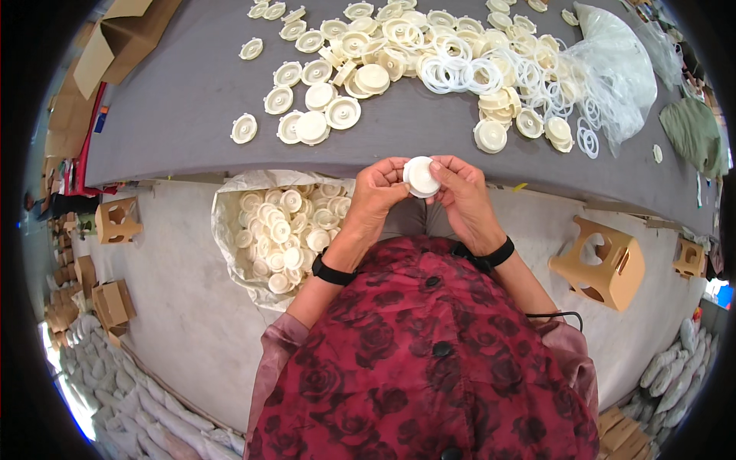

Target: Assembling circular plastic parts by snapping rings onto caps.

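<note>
Between both hands is a round cream-white plastic cap (421, 178) with a raised centre and a wider rim, just off the table's near edge. The fingers and thumb of my left hand (379, 189) pinch its left side. At its right side, the thumb and fingers of my right hand (464, 190) grip the rim. Whether a ring is on this cap, I cannot tell. Many similar lugged caps (342, 113) lie on the table beyond, some face up and some face down. Translucent white sealing rings (452, 65) are heaped over them.
A grey-covered table (176, 123) spans the far side. Clear plastic bags (613, 69) lie at its right. An open white sack (227, 230) full of caps stands on the floor at my left. Tan plastic stools (613, 264) stand at both sides; cardboard boxes (113, 303) are at far left.
</note>
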`<state>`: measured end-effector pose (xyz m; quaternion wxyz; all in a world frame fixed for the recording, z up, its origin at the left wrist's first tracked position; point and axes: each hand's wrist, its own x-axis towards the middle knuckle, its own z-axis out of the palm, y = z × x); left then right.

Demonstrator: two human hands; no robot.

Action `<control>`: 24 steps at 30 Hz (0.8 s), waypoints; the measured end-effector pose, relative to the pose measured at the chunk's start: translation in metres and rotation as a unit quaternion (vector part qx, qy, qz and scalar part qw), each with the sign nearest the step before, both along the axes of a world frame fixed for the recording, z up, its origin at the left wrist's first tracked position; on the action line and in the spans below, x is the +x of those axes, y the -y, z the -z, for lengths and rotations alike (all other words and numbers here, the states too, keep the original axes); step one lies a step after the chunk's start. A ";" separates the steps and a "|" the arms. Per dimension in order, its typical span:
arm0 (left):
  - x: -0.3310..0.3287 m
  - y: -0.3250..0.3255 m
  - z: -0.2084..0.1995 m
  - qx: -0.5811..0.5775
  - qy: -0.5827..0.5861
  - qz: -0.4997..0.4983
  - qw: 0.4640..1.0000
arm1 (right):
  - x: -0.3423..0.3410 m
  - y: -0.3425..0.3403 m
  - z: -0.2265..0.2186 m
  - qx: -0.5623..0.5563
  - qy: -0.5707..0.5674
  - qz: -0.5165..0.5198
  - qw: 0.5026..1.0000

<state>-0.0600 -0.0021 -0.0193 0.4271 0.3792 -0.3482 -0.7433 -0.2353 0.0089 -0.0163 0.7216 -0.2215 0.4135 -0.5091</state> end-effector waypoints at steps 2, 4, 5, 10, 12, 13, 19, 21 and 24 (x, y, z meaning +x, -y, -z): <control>-0.009 -0.001 -0.003 -0.006 -0.003 -0.026 1.000 | 0.002 0.001 0.005 0.007 0.015 0.020 1.000; -0.013 -0.001 -0.004 -0.015 -0.009 -0.051 0.999 | 0.005 0.000 0.004 0.010 0.028 0.040 0.999; -0.014 -0.001 -0.003 -0.041 -0.004 -0.073 0.996 | 0.007 -0.002 0.000 0.018 0.035 0.054 0.998; -0.007 0.010 -0.012 -0.041 -0.011 -0.114 0.993 | 0.007 0.004 -0.007 0.009 0.025 0.030 0.999; -0.003 0.013 -0.015 -0.010 -0.068 -0.081 0.994 | -0.002 0.007 0.002 -0.019 -0.008 -0.035 0.999; -0.003 0.011 -0.014 -0.010 -0.066 -0.081 0.994 | -0.003 0.006 0.004 -0.020 -0.006 -0.035 0.999; -0.016 0.001 -0.010 -0.050 -0.057 -0.091 0.993 | 0.005 -0.003 -0.004 0.043 0.116 0.011 0.992; -0.022 0.000 -0.010 -0.084 0.000 -0.101 0.991 | 0.005 -0.004 0.000 0.052 0.138 0.037 0.988; -0.034 -0.003 -0.006 -0.153 0.064 -0.118 0.979 | 0.008 -0.003 -0.001 0.034 0.150 0.034 0.987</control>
